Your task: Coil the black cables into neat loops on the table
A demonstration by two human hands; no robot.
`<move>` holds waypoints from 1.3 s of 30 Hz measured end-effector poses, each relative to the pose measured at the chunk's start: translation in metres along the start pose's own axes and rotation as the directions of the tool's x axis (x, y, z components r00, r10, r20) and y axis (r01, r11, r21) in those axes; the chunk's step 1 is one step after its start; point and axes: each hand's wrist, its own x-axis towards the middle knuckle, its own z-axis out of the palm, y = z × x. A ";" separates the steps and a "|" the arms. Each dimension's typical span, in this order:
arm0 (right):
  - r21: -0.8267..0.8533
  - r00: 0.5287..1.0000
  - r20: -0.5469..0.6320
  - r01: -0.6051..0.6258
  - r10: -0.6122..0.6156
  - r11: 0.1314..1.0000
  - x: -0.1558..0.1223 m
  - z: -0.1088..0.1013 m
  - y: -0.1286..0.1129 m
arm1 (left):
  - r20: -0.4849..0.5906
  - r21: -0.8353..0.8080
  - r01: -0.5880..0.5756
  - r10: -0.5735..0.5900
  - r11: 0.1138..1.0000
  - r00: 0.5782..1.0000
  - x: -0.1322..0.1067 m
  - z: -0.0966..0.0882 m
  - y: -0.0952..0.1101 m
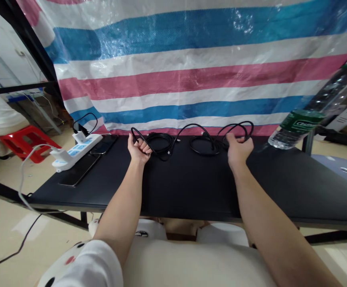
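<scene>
A long black cable runs in loops between my two hands above a black tabletop. My left hand has its fingers curled round one part of it, left of a coiled bundle. At the right, my right hand grips raised loops of black cable, its fingers partly hidden behind them. A second coil lies on the table just left of that hand. Small pale tags or connector ends show among the coils.
A white power strip with plugs and two dark phones lie at the left. A large clear water bottle with a green label stands at the right. Behind the table hangs a striped plastic sheet. Beyond, a person sits on a red stool.
</scene>
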 end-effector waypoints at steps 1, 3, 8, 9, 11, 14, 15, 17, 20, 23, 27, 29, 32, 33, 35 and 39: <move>-0.083 0.997 0.003 0.078 -0.078 0.993 -0.004 0.002 0.001 | -0.002 0.019 0.006 -0.006 1.000 1.000 0.001 0.000 -0.001; -0.252 0.976 0.022 0.215 -0.217 0.943 -0.012 0.006 0.001 | 0.008 0.054 0.018 -0.019 0.998 1.000 0.003 0.000 -0.002; -0.416 0.923 0.131 0.382 -0.362 0.825 -0.036 0.019 -0.009 | 0.050 0.091 0.026 -0.030 0.996 0.998 0.006 0.004 -0.008; -0.423 0.934 0.112 0.355 -0.340 0.834 -0.039 0.020 -0.011 | 0.043 0.104 0.019 -0.023 0.994 0.999 0.005 0.005 -0.009; -0.411 0.962 0.060 0.267 -0.267 0.872 -0.041 0.020 -0.016 | 0.021 0.139 -0.002 -0.001 0.990 1.000 0.005 0.008 -0.011; -0.301 0.986 -0.056 0.135 -0.159 0.944 -0.036 0.017 -0.021 | 0.007 0.188 -0.063 0.063 0.980 0.998 0.004 0.011 -0.012; -0.230 0.990 -0.085 0.092 -0.114 0.969 -0.034 0.016 -0.021 | 0.007 0.203 -0.085 0.085 0.975 0.996 0.004 0.011 -0.012; -0.071 0.998 -0.062 -0.019 0.015 0.997 -0.029 0.015 -0.022 | 0.002 0.250 -0.118 0.121 0.961 0.993 0.004 0.010 -0.013; 0.123 0.979 0.112 -0.184 0.171 0.975 -0.026 0.018 -0.021 | 0.000 0.406 -0.137 0.150 0.904 0.989 0.005 0.007 -0.015; 0.228 0.969 0.200 -0.192 0.147 0.954 -0.030 0.022 -0.021 | 0.030 0.559 -0.196 0.216 0.806 0.976 0.007 0.004 -0.021; 0.125 0.962 0.271 0.002 -0.036 0.992 -0.043 0.026 -0.022 | 0.090 0.761 -0.314 0.387 0.568 0.918 0.007 0.003 -0.028; 0.040 0.918 0.358 0.166 -0.169 0.985 -0.054 0.028 -0.023 | 0.109 0.836 -0.324 0.445 0.442 0.889 0.004 0.005 -0.030; -0.065 0.830 0.452 0.397 -0.328 0.915 -0.072 0.033 -0.025 | 0.092 0.871 -0.321 0.518 0.372 0.851 0.001 0.008 -0.032; -0.097 0.812 0.457 0.451 -0.362 0.887 -0.077 0.035 -0.025 | 0.079 0.869 -0.321 0.535 0.376 0.841 0.000 0.009 -0.032; -0.148 0.803 0.431 0.513 -0.412 0.846 -0.083 0.037 -0.024 | 0.057 0.855 -0.321 0.542 0.407 0.839 0.001 0.009 -0.033; -0.178 0.803 0.389 0.546 -0.451 0.819 -0.082 0.037 -0.017 | 0.054 0.834 -0.308 0.488 0.457 0.871 0.005 0.008 -0.037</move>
